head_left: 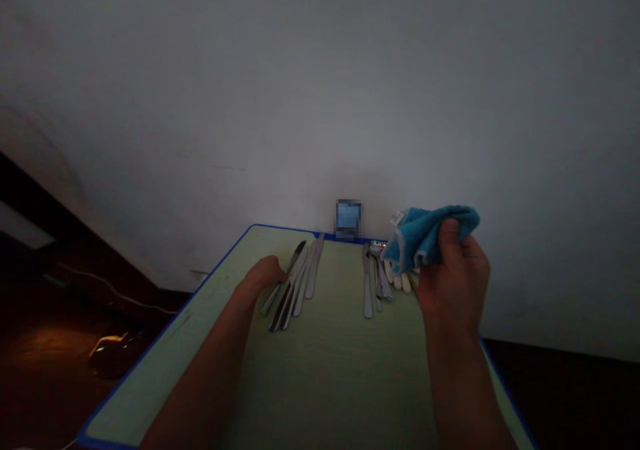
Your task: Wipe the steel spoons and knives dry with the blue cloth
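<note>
My right hand [457, 270] is closed round a folded blue cloth [425, 237] with a pale edge and a white label, lifted above the table's right side. At the left, my left hand [265, 273] has its fingers closed on a table knife [296, 255], whose blade points toward the wall. Just right of that hand several more table knives [311, 280] lie side by side. Under and beside the cloth lie another knife [368, 293], spoons [377, 247] and some pieces with cream handles [397, 280], partly hidden by the cloth.
The pale green table [330, 377] with a blue rim stands against a grey wall [320, 90]. A small upright device with a blurred screen [349, 218] stands at the back edge. A white cable [120, 295] runs across the dark floor at the left.
</note>
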The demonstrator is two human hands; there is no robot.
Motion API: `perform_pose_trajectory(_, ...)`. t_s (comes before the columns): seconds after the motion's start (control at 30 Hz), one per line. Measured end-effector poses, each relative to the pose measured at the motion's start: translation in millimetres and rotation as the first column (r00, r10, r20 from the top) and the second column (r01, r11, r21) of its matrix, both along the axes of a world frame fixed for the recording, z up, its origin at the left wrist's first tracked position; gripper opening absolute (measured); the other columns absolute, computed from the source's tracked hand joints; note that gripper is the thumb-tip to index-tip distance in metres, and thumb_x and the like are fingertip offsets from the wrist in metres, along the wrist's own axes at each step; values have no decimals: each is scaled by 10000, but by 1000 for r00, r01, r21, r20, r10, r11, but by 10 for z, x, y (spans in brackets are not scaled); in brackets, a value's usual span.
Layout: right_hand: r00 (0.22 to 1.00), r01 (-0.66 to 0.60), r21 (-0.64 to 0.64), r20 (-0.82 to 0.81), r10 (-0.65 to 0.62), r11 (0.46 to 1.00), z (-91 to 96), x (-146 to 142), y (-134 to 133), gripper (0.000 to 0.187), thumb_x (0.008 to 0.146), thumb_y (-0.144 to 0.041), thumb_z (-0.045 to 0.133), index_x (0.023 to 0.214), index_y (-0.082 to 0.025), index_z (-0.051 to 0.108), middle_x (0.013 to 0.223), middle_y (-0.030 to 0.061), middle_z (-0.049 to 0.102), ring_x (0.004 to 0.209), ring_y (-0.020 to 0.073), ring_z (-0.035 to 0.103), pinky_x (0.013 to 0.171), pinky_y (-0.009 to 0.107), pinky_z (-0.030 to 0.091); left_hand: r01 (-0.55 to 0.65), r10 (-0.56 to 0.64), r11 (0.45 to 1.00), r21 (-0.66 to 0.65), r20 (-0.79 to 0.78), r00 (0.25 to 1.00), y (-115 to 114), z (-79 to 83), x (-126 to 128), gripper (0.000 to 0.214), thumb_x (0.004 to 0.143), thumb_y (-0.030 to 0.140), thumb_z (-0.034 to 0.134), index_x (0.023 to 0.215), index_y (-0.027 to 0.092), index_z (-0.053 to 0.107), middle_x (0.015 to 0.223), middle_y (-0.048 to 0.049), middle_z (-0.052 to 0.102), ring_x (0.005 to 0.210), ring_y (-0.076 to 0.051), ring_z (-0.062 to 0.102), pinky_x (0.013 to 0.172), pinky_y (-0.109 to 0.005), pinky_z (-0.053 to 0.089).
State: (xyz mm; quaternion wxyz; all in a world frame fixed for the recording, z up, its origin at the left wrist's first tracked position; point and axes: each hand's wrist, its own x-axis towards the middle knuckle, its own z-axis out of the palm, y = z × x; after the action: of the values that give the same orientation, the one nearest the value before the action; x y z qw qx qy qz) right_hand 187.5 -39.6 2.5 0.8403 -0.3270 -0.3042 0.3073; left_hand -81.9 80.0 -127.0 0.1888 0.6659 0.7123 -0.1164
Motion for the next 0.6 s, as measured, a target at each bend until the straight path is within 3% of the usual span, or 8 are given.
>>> perform_pose_trajectory(0.17, 1000, -3, 2, 30, 3, 1000, 6, -2, -5, 183, 781, -356, 636, 734, -179, 640, 702, -16, 662, 658, 127, 637, 665, 305, 519, 29, -28, 999, -21, 42, 999, -56, 107, 16, 239, 850, 314, 572, 1010, 138, 595, 997, -56, 616, 873, -180, 606, 736, -340, 504)
perform_pose_trajectory(0.33, 1000, -10, 14, 30, 9, 1000, 5, -1, -7, 189, 771, -357, 650, 716, -176, 641, 669, -19, 656, 623, 116, 622, 627, 277, 510, 52, -52, 999, 4, 99, 994, -98, 195, 6, 216, 830, 326, 575, 813, 117, 626, 826, -32, 642, 766, -159, 607, 679, -302, 480)
perform_pose_trajectory(0.47, 1000, -15, -14, 25, 16, 1000, -7, 6, -6, 197, 767, -371, 652, 731, -178, 645, 676, -20, 659, 599, 109, 615, 560, 247, 494, 61, -69, 997, 54, 166, 984, -92, 253, -16, 183, 724, 241, 559, 671, 99, 660, 652, -41, 630, 724, -172, 603, 599, -236, 400)
perform_pose_trajectory(0.6, 1000, -13, -27, 8, 13, 1000, -14, 9, -12, 176, 762, -355, 659, 729, -183, 642, 692, -22, 667, 613, 103, 621, 597, 250, 506, 66, -84, 994, 84, 235, 968, -78, 312, -14, 249, 660, 253, 506, 677, 85, 689, 578, -26, 588, 660, -169, 574, 562, -229, 356)
